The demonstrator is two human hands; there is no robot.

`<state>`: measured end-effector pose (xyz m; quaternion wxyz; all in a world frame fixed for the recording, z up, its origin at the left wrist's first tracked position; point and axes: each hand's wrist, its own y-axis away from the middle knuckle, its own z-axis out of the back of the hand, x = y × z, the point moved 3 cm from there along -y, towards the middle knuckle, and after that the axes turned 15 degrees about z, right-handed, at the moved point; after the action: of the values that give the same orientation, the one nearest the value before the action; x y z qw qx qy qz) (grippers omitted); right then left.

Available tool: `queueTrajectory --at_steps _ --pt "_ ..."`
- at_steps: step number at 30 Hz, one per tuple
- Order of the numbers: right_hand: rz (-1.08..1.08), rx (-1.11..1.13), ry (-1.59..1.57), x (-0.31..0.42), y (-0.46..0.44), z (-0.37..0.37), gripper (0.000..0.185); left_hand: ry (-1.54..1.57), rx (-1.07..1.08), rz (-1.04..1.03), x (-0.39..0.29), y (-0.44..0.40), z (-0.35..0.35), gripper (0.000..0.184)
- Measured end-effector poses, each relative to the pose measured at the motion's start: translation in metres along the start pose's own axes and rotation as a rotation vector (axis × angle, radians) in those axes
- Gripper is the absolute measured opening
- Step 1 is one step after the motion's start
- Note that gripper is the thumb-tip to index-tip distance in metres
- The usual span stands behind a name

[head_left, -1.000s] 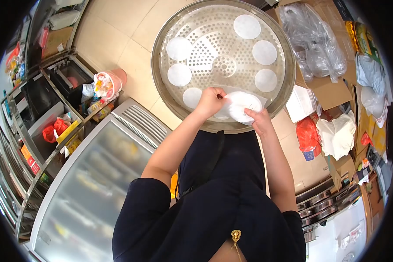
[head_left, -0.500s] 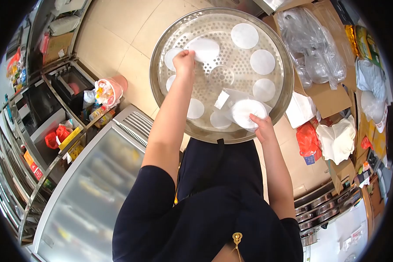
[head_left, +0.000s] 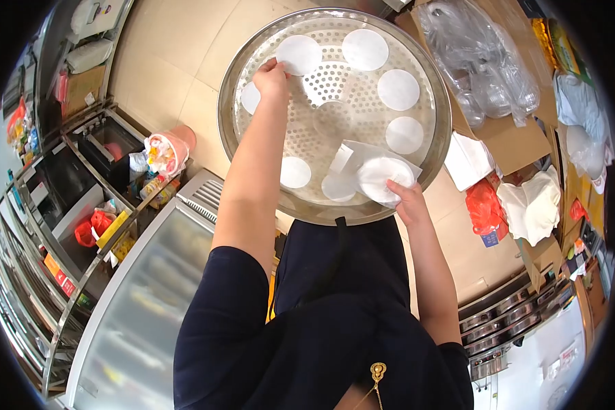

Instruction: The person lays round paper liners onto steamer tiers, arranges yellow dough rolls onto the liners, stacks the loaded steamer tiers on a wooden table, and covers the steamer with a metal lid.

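A wide round metal steamer tray [head_left: 359,102] with a perforated base fills the upper middle of the view. Around its base lie several white paper rounds, among them one at the top right [head_left: 365,50] and one at the lower left [head_left: 295,172]. My left hand [head_left: 271,80] pinches the edge of a paper round [head_left: 301,55] at the upper left, low over or against the base. My right hand [head_left: 408,203], at the tray's near right rim, grips a stack of paper rounds [head_left: 384,178] in a clear plastic bag [head_left: 343,156]. My left forearm hides part of the tray's left side.
On the right, a cardboard box [head_left: 519,150] holds clear plastic-wrapped containers [head_left: 482,65], with a red bag [head_left: 484,205] nearby. A glass-topped chest [head_left: 150,301] stands at the left. Beyond it are a pink bin [head_left: 181,143] and metal shelving [head_left: 61,328].
The paper round in my left hand has moved up and left and now appears flat instead of tilted. My right hand keeps its grip on the stack. The tray has shifted slightly left in view.
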<state>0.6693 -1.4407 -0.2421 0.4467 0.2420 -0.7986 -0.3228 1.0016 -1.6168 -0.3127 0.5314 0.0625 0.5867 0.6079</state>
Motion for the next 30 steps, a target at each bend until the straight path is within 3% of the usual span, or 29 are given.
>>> queueTrajectory --at_steps 3,7,11,14,18,24,27,30 --pt "0.017 0.025 -0.019 0.004 0.002 -0.005 0.040 -0.299 -0.329 -0.664 0.006 0.021 0.013 0.014" --pt "0.044 0.041 -0.051 0.007 0.003 -0.005 0.040 -0.556 0.244 -0.590 0.037 0.127 0.025 0.006" --pt "0.035 0.049 -0.025 0.006 0.010 -0.004 0.040 -0.631 0.567 -0.608 0.090 0.200 0.038 0.009" --pt "0.030 0.092 -0.007 0.003 0.016 -0.005 0.040 -0.723 0.552 -0.486 0.103 0.219 0.041 0.012" --pt "0.031 0.121 0.037 0.001 0.027 -0.004 0.041 -0.667 0.760 -0.196 0.132 0.207 0.045 0.012" --pt "0.059 0.156 0.013 -0.003 0.034 0.000 0.042 -0.681 0.678 -0.131 0.127 0.206 0.049 0.005" --pt "0.091 0.085 -0.002 -0.001 0.035 0.001 0.043 -0.647 0.652 -0.201 0.123 0.201 0.049 0.005" --pt "0.099 -0.020 0.026 -0.005 0.030 0.019 0.043 -0.495 0.419 -0.212 0.107 0.182 0.050 0.008"
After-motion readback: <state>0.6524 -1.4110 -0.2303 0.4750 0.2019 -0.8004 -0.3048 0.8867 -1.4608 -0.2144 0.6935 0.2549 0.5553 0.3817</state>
